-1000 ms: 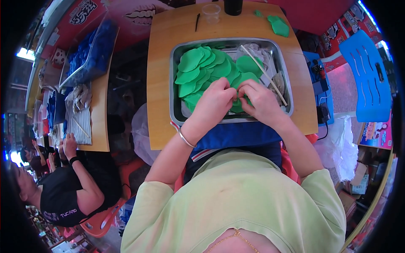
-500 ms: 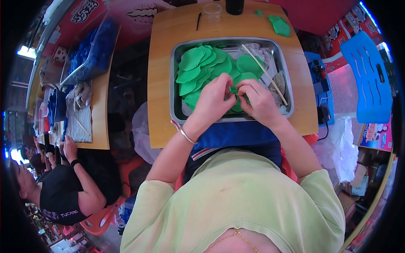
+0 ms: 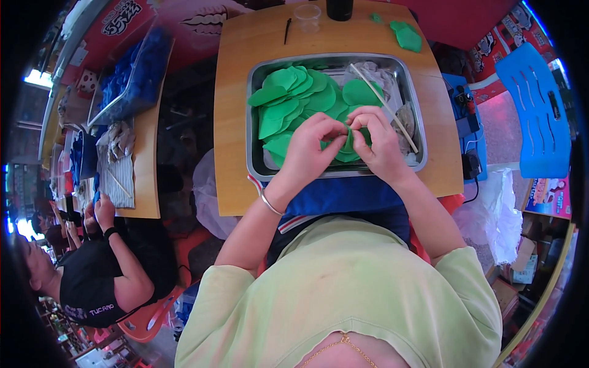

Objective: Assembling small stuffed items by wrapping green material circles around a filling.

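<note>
A green piece [image 3: 348,145] is held between the two hands over the near side of the tray [image 3: 251,138], partly hidden by the fingers. The fingers of the left hand [image 3: 311,149] are curled, thumb and forefinger closed on its edge; those of the right hand [image 3: 381,147] pinch it from the other side, the tips of both hands almost meeting. Its exact shape cannot be made out. As far as can be judged, work on this piece is unfinished, since both hands have hold of it, while many flat discs [image 3: 300,92] lie loose and overlapping beside it, mostly in the left and middle of the tray; which have been handled cannot be told. To their right a thin stick [image 3: 384,105] lies slantwise near pale cloth [image 3: 375,72]. The tray sits on the worktop [image 3: 232,132], with a clear cup [image 3: 307,19], a dark cup [image 3: 339,10] and a crumpled green lump [image 3: 407,38] beyond it. Further left, a co-worker [image 3: 92,288] sits at another worktop [image 3: 147,147].
</note>
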A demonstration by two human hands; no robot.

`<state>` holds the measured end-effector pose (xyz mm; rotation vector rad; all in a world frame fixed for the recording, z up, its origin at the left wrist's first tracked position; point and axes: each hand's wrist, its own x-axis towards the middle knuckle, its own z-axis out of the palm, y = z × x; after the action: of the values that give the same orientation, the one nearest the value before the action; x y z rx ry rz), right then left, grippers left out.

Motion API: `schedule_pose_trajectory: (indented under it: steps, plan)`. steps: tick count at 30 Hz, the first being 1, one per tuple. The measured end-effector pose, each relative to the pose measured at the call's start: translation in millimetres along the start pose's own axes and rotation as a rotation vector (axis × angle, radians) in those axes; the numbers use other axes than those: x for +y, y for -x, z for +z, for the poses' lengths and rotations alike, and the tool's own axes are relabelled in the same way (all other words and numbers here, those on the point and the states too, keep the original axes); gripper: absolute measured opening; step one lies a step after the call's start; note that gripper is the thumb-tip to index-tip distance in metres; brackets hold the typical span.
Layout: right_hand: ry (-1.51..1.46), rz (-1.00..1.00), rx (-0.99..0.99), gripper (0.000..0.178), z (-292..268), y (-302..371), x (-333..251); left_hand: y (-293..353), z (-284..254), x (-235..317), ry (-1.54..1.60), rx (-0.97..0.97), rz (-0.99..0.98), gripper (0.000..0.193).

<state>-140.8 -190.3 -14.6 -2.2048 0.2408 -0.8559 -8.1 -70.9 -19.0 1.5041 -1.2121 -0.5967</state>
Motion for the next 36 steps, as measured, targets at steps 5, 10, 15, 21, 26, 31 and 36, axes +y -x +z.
schedule_pose_trajectory:
  steps: [5,10,15,21,26,31,36]
  plan:
    - [-0.038,0.015,0.067,0.011,-7.3,-2.7,1.6,3.9,2.1,17.9,-0.322,0.051,0.269,0.023]
    - [-0.155,0.089,-0.012,0.009,-6.2,4.7,-3.1,1.9,-16.2,12.5,-0.384,-0.126,0.199,0.025]
    - [-0.158,0.108,-0.041,0.008,-8.1,9.0,-1.6,-0.2,-24.2,22.6,-0.287,-0.217,0.328,0.016]
    - [-0.125,0.234,-0.087,0.019,-30.7,21.6,-9.9,-4.7,-10.4,4.8,-0.623,-0.164,0.293,0.019]
    - [-0.716,0.576,-0.868,0.016,-118.1,72.9,-18.2,-6.1,1.0,-5.3,-0.548,-0.12,0.348,0.021]
    - [0.062,0.776,-1.155,0.025,-128.5,154.8,49.6,-11.3,3.0,-7.9,-0.592,-0.085,0.335,0.022]
    - [0.441,0.692,-1.027,0.037,-104.0,183.1,125.2,-17.3,-4.3,-0.7,-0.788,-0.146,0.315,0.021]
